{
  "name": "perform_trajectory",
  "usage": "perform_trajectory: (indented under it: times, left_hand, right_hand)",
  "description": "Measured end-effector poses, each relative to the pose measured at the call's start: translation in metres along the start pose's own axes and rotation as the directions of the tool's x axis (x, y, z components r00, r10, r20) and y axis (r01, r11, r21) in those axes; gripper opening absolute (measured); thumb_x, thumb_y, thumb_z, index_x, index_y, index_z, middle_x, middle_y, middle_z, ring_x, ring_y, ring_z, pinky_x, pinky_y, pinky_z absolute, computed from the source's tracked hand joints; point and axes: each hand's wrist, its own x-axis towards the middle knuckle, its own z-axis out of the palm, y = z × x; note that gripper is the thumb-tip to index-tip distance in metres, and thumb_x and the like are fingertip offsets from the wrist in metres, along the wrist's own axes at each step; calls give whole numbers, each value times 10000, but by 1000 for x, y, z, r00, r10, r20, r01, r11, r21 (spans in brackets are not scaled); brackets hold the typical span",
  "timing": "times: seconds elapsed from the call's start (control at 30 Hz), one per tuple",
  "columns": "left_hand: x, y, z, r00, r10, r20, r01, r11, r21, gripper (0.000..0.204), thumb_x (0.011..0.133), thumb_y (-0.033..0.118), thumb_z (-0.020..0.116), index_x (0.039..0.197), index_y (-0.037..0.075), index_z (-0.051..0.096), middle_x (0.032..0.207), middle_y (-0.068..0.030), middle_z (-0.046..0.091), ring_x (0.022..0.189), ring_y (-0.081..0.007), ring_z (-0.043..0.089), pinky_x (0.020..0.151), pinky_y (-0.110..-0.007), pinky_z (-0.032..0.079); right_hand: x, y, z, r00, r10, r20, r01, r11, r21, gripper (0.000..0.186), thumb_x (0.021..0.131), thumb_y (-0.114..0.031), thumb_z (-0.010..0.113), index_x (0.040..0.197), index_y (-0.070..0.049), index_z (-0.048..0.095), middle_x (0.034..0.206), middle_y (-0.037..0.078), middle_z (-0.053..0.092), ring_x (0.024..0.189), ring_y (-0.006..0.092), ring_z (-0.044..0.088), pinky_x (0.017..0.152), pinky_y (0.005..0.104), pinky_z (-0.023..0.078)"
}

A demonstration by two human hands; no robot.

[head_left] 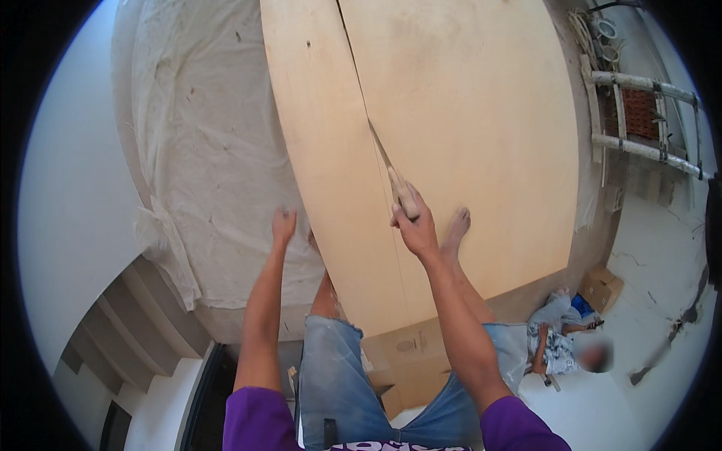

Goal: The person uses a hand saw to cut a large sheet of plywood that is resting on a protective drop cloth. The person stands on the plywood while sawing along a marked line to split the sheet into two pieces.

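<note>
Head view | saw slotted into wooden board, grasped by right hand | left hand clenched, left of board

Tan board, light-brown saw handle, off-white sheeting, purple sleeves, blue shorts, another person's dark-patterned white shirt

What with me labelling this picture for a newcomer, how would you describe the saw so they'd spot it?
Find the big pale wooden sheet in the upper middle, then follow its dark cut down from the top. At the cut's lower end, the right hand grips the saw. Its pale handle and narrow blade set it apart from the cut and nearby foot.
</note>
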Motion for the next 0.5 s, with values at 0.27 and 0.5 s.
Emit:
perform_trajectory:
  times: [0.27,0.5]
  left_hand:
    - [94,126,43,990,-96,103,138,805,-577,671,875,395,763,1297,-84,558,1230,-190,667,1107,-301,646,946,-389,493]
    - [88,133,49,981,-174,84,190,796,-575,633,851,395,784,1242,-65,592,1202,-172,679,1101,-278,649,927,-368,501]
  right_hand:
    - [-27,26,-9,946,-259,-196,199,939,-279,516,893,-58,592,1393,42,509,1254,214,655,1174,300,634,1000,363,478]
    - [13,55,-11,919,-334,-208,276,924,-265,521,826,5,575,1346,35,562,1198,189,689,1074,274,677,938,339,506]
